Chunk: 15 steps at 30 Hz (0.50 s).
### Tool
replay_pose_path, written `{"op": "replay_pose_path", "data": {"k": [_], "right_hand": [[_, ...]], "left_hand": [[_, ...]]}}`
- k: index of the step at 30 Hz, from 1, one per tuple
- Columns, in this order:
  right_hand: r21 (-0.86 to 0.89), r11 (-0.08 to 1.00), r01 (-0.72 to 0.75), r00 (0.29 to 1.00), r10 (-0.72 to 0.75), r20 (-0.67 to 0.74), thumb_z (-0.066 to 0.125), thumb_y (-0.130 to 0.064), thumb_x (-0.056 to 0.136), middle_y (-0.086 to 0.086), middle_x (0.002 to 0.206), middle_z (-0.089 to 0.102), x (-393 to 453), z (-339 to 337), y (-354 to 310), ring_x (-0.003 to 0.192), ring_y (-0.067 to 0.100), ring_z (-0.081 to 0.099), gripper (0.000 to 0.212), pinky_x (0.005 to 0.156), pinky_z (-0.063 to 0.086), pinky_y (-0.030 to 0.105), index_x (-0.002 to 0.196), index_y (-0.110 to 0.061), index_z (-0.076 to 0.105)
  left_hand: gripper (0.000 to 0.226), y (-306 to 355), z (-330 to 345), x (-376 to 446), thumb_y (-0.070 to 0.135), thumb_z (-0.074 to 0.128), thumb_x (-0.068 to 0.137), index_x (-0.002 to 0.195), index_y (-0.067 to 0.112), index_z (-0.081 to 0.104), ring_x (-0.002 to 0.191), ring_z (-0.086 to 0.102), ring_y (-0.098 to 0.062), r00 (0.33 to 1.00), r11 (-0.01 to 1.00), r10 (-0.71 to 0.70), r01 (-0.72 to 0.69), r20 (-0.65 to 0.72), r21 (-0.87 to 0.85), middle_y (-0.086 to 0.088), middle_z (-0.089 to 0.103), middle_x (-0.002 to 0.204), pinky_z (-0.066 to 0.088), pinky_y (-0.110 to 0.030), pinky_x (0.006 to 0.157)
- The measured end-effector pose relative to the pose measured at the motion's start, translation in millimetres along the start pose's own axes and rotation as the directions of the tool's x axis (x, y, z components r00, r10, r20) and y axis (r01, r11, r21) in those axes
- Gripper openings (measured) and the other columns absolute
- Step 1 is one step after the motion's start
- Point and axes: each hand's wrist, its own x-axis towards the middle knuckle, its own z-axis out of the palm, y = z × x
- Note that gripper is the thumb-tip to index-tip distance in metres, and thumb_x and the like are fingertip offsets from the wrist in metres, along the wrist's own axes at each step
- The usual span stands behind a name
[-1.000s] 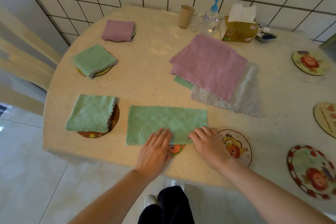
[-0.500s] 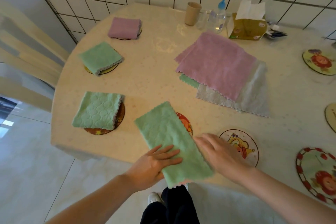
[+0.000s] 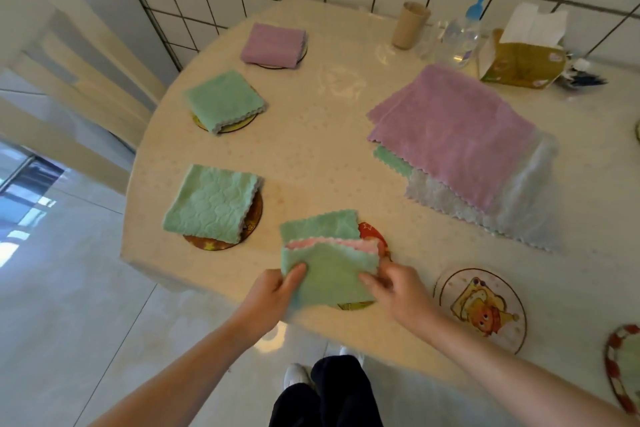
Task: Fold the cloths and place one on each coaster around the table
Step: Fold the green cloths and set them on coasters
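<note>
A green cloth [image 3: 329, 260] with a pink inner edge lies partly folded over a red coaster [image 3: 375, 237] at the table's near edge. My left hand [image 3: 273, 291] grips its near left corner and my right hand [image 3: 394, 284] grips its near right side. Three folded cloths rest on coasters along the left: a green one [image 3: 211, 201], another green one [image 3: 223, 100] and a pink one [image 3: 273, 43]. A pile of unfolded cloths [image 3: 460, 139], pink on top, lies at the middle right. Bare coasters sit at the near right [image 3: 481, 308] and far right [image 3: 623, 364].
At the back of the round table [image 3: 329, 156] stand a paper cup [image 3: 408, 24], a pump bottle [image 3: 464, 35] and a tissue box [image 3: 523, 55]. A tiled wall is behind. A wooden chair [image 3: 69, 73] stands to the left. My legs show below the table edge.
The green cloth was a flat long strip across the table edge, then turned lengthwise toward me; now its near half is being folded over the far half above the red coaster.
</note>
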Motion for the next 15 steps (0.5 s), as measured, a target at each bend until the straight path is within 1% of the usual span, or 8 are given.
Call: {"op": "replay_pose_path", "data": {"k": [2, 3, 5, 7, 9, 11, 12, 15], "right_hand": [[0.086, 0.995, -0.051, 0.993, 0.06, -0.102, 0.055, -0.037, 0.087, -0.002, 0.084, 0.072, 20.7, -1.0, -8.7, 0.076, 0.019, 0.067, 0.017, 0.068, 0.056, 0.038, 0.096, -0.027, 0.066], [0.096, 0.992, -0.078, 0.989, 0.089, -0.115, 0.055, -0.036, 0.088, 0.006, 0.083, 0.071, 30.5, -0.7, -13.5, 0.075, 0.024, 0.066, 0.021, 0.067, 0.053, 0.043, 0.092, -0.019, 0.065], [0.07, 0.987, -0.148, 0.98, 0.155, -0.123, 0.054, -0.032, 0.091, 0.011, 0.073, 0.064, 47.9, 1.2, -18.3, 0.062, 0.021, 0.056, 0.024, 0.056, 0.044, 0.036, 0.085, -0.01, 0.06], [0.019, 0.978, -0.21, 0.97, 0.211, -0.118, 0.052, -0.03, 0.093, 0.006, 0.066, 0.057, 60.8, 4.6, -18.3, 0.058, 0.015, 0.048, 0.024, 0.053, 0.037, 0.032, 0.082, -0.009, 0.057], [-0.022, 0.974, -0.225, 0.966, 0.22, -0.138, 0.05, -0.031, 0.094, 0.002, 0.068, 0.058, 65.8, 8.3, -16.2, 0.058, 0.014, 0.05, 0.021, 0.055, 0.039, 0.032, 0.087, -0.012, 0.055], [-0.065, 0.97, -0.233, 0.962, 0.22, -0.164, 0.048, -0.032, 0.095, -0.002, 0.065, 0.055, 65.3, 10.9, -16.3, 0.055, 0.012, 0.048, 0.021, 0.054, 0.038, 0.033, 0.087, -0.014, 0.052], [-0.088, 0.967, -0.238, 0.96, 0.221, -0.17, 0.046, -0.034, 0.096, -0.003, 0.063, 0.053, 64.9, 12.1, -14.8, 0.053, 0.012, 0.047, 0.022, 0.052, 0.036, 0.033, 0.086, -0.014, 0.05], [-0.166, 0.951, -0.26, 0.955, 0.227, -0.194, 0.043, -0.035, 0.097, -0.004, 0.064, 0.053, 66.7, 15.6, -13.5, 0.053, 0.013, 0.048, 0.025, 0.052, 0.038, 0.036, 0.086, -0.013, 0.048]], "left_hand": [[0.043, 8.9, -1.1, 12.3, 0.046, 0.051, 0.094, 0.075, 0.012, 0.068, 0.054, 0.063, -0.007, 0.995, 0.988, -0.047, 0.034, -0.085, -0.151, 0.004, 0.068, 0.063, 0.046, -0.017, 0.048], [0.036, 11.5, -1.7, 17.9, 0.044, 0.053, 0.093, 0.082, 0.014, 0.07, 0.06, 0.066, -0.004, 0.991, 0.979, -0.057, 0.033, -0.118, -0.202, 0.005, 0.072, 0.069, 0.049, -0.016, 0.05], [0.027, 10.2, -0.8, 28.9, 0.039, 0.057, 0.092, 0.09, 0.014, 0.068, 0.069, 0.069, -0.007, 0.985, 0.952, -0.086, 0.036, -0.15, -0.305, 0.004, 0.074, 0.079, 0.054, -0.021, 0.056], [0.029, 7.2, 0.5, 37.7, 0.035, 0.059, 0.093, 0.092, 0.006, 0.063, 0.073, 0.069, -0.016, 0.973, 0.934, -0.147, 0.077, -0.178, -0.348, -0.005, 0.073, 0.085, 0.054, -0.032, 0.063], [0.031, 4.2, 2.6, 42.9, 0.034, 0.056, 0.094, 0.085, 0.005, 0.058, 0.067, 0.067, -0.012, 0.967, 0.936, -0.161, 0.086, -0.199, -0.342, -0.001, 0.072, 0.077, 0.052, -0.03, 0.057], [0.032, 4.3, 4.3, 43.2, 0.035, 0.054, 0.095, 0.073, 0.012, 0.052, 0.053, 0.06, -0.004, 0.963, 0.953, -0.135, 0.061, -0.233, -0.298, 0.007, 0.065, 0.062, 0.045, -0.021, 0.046], [0.033, 3.2, 5.3, 44.4, 0.036, 0.052, 0.096, 0.071, 0.014, 0.048, 0.051, 0.057, -0.005, 0.961, 0.965, -0.117, 0.05, -0.251, -0.258, 0.007, 0.061, 0.06, 0.042, -0.021, 0.046], [0.031, -0.1, 9.1, 46.9, 0.037, 0.05, 0.096, 0.078, 0.011, 0.048, 0.061, 0.054, -0.015, 0.948, 0.99, -0.106, 0.073, -0.3, -0.118, -0.002, 0.06, 0.073, 0.042, -0.029, 0.054]]}}
